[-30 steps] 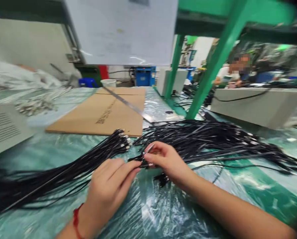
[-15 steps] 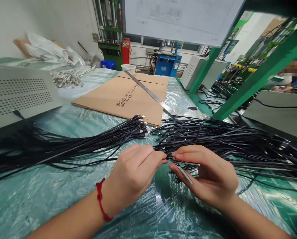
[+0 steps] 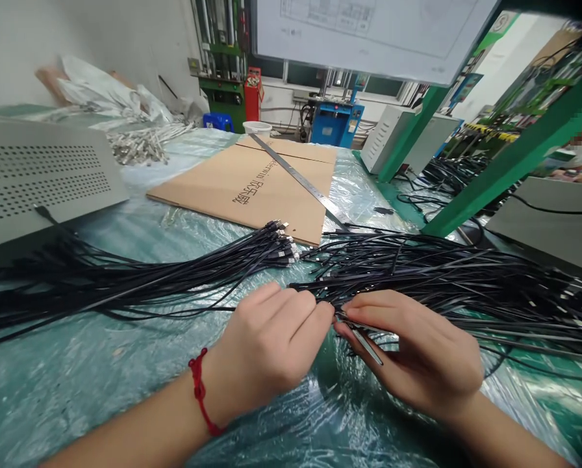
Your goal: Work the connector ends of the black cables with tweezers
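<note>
My left hand [image 3: 276, 338], a red cord bracelet at its wrist, is closed with its fingertips pinched together. A black cable [image 3: 220, 308] runs into it from the left; the pinched end is mostly hidden. Touching or almost touching those fingertips, my right hand [image 3: 412, 351] is closed on a slim, tweezer-like metal tool [image 3: 369, 348]. One flat arm of it shows below the fingers; the rest is covered. Just beyond my hands lie a bundle of black cables [image 3: 174, 276] with metal USB plugs, on the left, and a loose pile of black cables [image 3: 432, 273], on the right.
A cardboard sheet [image 3: 198, 188] lies ahead with a steel ruler [image 3: 295, 175] across it. Grey perforated metal housing [image 3: 42, 175] stands at left. A green post [image 3: 486, 175] rises at right. Clear plastic film [image 3: 125, 383] covers the green table. A white board [image 3: 369, 32] hangs above.
My left hand has rolled slightly and shifted a little right, its knuckles now closer to my right hand. My right fingers have closed in, hiding the tool's upper arm. The camera view has shifted slightly.
</note>
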Motion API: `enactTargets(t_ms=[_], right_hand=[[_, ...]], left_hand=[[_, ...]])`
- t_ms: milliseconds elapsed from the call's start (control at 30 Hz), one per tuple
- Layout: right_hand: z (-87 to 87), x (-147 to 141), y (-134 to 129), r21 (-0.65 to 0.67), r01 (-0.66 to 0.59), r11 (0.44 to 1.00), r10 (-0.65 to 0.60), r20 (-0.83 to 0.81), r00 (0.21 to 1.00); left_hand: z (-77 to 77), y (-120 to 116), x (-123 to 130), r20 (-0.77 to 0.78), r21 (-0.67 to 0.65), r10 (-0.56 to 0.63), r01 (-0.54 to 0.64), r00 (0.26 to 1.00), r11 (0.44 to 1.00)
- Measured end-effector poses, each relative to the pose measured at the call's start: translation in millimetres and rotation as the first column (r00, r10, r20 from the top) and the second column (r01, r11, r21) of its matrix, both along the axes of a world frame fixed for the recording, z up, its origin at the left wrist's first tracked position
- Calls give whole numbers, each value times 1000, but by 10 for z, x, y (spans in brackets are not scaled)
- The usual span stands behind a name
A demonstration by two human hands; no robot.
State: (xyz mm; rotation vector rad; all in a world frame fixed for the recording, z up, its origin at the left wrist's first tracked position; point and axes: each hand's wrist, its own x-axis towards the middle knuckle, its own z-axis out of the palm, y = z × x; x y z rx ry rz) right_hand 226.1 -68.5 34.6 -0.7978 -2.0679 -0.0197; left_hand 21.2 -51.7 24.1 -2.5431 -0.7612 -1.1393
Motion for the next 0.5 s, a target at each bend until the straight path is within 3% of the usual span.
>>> enactTargets(t_ms=[200, 300, 433, 500], right_hand=[[-19, 27, -10, 38, -42, 998, 39, 66, 997], [-57, 33, 23, -14, -43, 999, 43, -41, 998], [-83, 19, 103, -243, 32, 969, -125, -379, 917], [-75, -1, 141, -449, -28, 893, -222, -492, 842]], left_hand=[[-3, 9, 9, -41, 18, 17, -16, 999, 1000], [-15, 14, 2, -13, -20, 5, -5, 1000, 1000], [-14, 3, -9, 83, -63, -36, 41, 996, 997], [-19, -5, -11, 115, -88, -52, 62, 992, 994]])
